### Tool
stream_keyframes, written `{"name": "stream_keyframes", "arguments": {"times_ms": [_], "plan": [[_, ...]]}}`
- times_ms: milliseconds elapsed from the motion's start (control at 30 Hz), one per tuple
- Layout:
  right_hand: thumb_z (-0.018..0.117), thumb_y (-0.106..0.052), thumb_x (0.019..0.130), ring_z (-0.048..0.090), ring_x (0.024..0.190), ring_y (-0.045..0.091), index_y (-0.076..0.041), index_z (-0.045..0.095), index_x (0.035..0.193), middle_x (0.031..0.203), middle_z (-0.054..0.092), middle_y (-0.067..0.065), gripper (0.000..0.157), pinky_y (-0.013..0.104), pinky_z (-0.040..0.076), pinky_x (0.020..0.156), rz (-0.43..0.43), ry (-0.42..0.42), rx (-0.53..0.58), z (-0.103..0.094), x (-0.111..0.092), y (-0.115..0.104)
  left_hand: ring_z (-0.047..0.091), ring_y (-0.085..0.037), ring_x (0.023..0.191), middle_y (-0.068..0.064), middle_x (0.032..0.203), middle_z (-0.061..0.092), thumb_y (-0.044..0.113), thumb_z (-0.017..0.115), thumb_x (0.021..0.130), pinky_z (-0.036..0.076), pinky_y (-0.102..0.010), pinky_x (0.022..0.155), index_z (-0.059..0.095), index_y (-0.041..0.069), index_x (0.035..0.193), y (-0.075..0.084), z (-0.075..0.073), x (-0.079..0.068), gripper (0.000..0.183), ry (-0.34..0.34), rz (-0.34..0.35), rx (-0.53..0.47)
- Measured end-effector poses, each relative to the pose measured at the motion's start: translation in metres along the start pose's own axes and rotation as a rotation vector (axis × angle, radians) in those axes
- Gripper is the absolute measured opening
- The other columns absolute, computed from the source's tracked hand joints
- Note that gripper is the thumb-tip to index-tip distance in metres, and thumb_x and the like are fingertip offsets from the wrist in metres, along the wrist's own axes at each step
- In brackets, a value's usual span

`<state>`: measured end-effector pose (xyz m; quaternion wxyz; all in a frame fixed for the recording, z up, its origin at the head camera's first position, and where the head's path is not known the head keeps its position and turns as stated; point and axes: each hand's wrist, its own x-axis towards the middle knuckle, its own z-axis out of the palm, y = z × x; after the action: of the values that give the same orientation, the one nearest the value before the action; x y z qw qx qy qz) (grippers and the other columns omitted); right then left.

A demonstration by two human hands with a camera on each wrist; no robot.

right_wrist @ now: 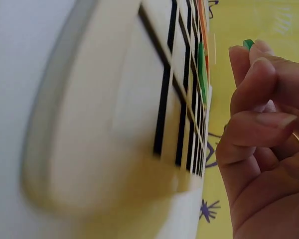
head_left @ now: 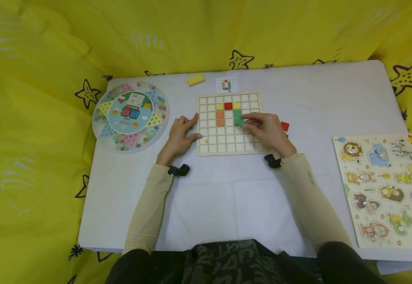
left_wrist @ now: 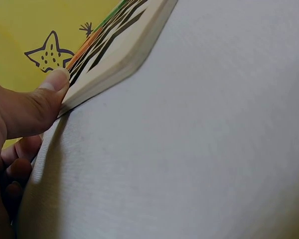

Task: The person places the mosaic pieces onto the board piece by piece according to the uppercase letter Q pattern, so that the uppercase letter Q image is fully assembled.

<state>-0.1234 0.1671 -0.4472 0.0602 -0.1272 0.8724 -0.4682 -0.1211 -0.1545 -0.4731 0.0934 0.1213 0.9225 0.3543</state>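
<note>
A light wooden grid board [head_left: 228,153] lies on the table with colored tiles in some of its squares. A red tile [head_left: 228,106] sits between two yellow corner pieces at the top. Below them are two orange tiles [head_left: 220,114] on the left and green tiles [head_left: 237,113] on the right. My left hand [head_left: 180,136] rests its thumb and forefinger against the board's left edge, other fingers loosely bent. Over the board's right side, my right hand [head_left: 267,130] pinches a small green piece [right_wrist: 248,44] between thumb and forefinger, close to the lower green square.
A small pattern card [head_left: 226,84] and a yellow block [head_left: 196,80] lie behind the board. Red pieces [head_left: 285,126] sit partly hidden beyond my right hand. A round game box [head_left: 131,114] stands at left; an animal puzzle board [head_left: 383,189] lies at right.
</note>
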Motion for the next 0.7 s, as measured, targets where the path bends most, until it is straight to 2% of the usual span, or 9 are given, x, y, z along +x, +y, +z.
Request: {"name": "stream_keyframes", "arguments": {"times_ms": [167, 300, 700], "plan": [[0.078, -0.008, 0.097, 0.067, 0.086, 0.027, -0.001, 0.076, 0.126, 0.105, 0.076, 0.019, 0.03, 0.014, 0.048, 0.073, 0.04, -0.049, 0.023, 0.008, 0.007, -0.004, 0.037, -0.028, 0.1, -0.014, 0.112, 0.052, 0.024, 0.078, 0.097, 0.027, -0.037, 0.091, 0.041, 0.013, 0.163, 0.001, 0.0, 0.0, 0.076, -0.003, -0.01, 0.001], [0.078, -0.008, 0.097, 0.069, 0.087, 0.026, -0.002, 0.076, 0.126, 0.105, 0.077, 0.018, 0.03, 0.015, 0.049, 0.075, 0.014, -0.071, 0.029, 0.014, 0.012, -0.006, 0.037, -0.027, 0.099, -0.013, 0.112, 0.052, 0.024, 0.078, 0.097, 0.027, -0.037, 0.091, 0.041, 0.014, 0.163, 0.001, -0.001, 0.0, 0.077, -0.008, -0.01, 0.001], [0.078, -0.012, 0.097, 0.064, 0.08, 0.021, -0.005, 0.078, 0.122, 0.099, 0.077, 0.013, 0.026, 0.02, 0.048, 0.069, -0.008, -0.105, 0.049, 0.028, 0.019, -0.011, 0.036, -0.026, 0.097, -0.013, 0.111, 0.052, 0.023, 0.078, 0.097, 0.026, -0.036, 0.091, 0.041, 0.013, 0.163, 0.001, -0.001, 0.0, 0.077, -0.007, -0.001, -0.003]]}}
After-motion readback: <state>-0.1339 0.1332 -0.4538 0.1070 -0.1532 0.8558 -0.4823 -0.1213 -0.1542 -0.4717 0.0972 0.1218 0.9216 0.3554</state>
